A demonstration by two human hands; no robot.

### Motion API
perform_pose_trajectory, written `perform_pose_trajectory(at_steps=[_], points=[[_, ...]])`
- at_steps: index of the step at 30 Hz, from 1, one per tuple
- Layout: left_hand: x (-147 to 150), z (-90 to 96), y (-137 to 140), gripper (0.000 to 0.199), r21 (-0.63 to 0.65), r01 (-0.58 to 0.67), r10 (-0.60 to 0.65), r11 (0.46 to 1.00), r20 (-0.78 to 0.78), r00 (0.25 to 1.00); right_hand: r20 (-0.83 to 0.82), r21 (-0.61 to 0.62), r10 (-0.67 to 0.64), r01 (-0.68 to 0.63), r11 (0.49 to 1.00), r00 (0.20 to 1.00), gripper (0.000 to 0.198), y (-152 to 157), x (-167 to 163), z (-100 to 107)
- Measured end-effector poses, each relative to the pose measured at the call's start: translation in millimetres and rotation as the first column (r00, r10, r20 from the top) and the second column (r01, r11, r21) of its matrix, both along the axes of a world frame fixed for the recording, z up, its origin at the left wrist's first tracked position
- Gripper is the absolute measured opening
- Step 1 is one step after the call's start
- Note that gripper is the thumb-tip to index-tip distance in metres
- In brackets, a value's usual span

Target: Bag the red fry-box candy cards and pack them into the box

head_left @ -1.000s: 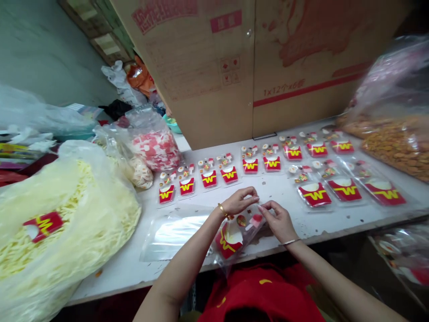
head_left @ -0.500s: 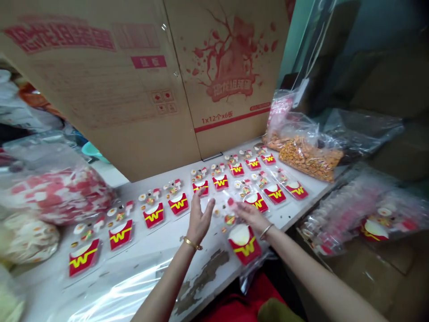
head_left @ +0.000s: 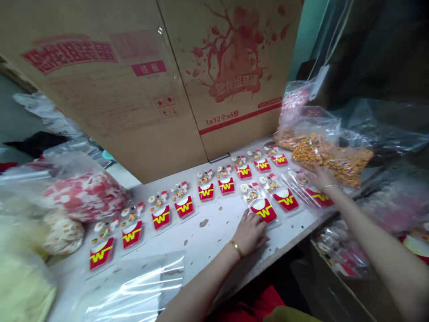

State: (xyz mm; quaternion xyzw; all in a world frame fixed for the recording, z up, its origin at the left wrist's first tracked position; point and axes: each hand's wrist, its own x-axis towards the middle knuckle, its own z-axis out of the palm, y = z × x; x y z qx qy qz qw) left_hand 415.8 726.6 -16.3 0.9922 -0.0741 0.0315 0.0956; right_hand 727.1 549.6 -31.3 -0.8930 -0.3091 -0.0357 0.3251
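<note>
My left hand (head_left: 250,230) rests on the table with its fingers spread, at the lower edge of a clear packet with a red fries-box piece (head_left: 268,214) and small food pieces above it. My right hand (head_left: 323,180) reaches over the rightmost packet of the front row, covering part of its red-and-yellow fries box (head_left: 317,197). Its fingertips are blurred, so whether they grip that packet is unclear. Between the hands lies another clear packet with a fries box (head_left: 285,200).
More such packets (head_left: 161,218) line the white table (head_left: 201,241). A large cardboard box (head_left: 174,147) stands behind. Bags of orange pieces (head_left: 348,163) and red-white pieces (head_left: 87,192) flank the rows. Clear film (head_left: 134,286) lies front left; an open carton (head_left: 342,286) of packets sits lower right.
The packet that lay between my hands at the table's front has gone from that spot. Both hands have moved right, my right hand farther, towards the orange pieces. The view has shifted.
</note>
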Motion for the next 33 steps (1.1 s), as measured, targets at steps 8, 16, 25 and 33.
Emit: perform_pose_trajectory(at_steps=[8, 16, 25, 33], points=[[-76, 10.4, 21, 0.022, 0.060, -0.060, 0.063, 0.996, -0.058, 0.996, 0.232, -0.338, 0.798, -0.724, 0.602, 0.556, 0.096, 46, -148, 9], [-235, 53.5, 57, 0.025, -0.173, -0.649, 0.659, 0.741, 0.004, 0.752, 0.154, -0.345, 0.961, -0.900, 0.268, 0.228, 0.119, 114, -241, -11], [-285, 12.8, 69, 0.011, 0.019, -0.839, 0.839, 0.544, -0.017, 0.544, 0.125, -0.323, 0.943, -0.886, 0.334, 0.310, 0.096, 135, -297, 0], [-281, 25.8, 74, 0.022, -0.233, -0.800, 0.804, 0.553, -0.103, 0.586, 0.081, -0.286, 0.974, -0.931, 0.226, 0.211, 0.100, 141, -360, 36]])
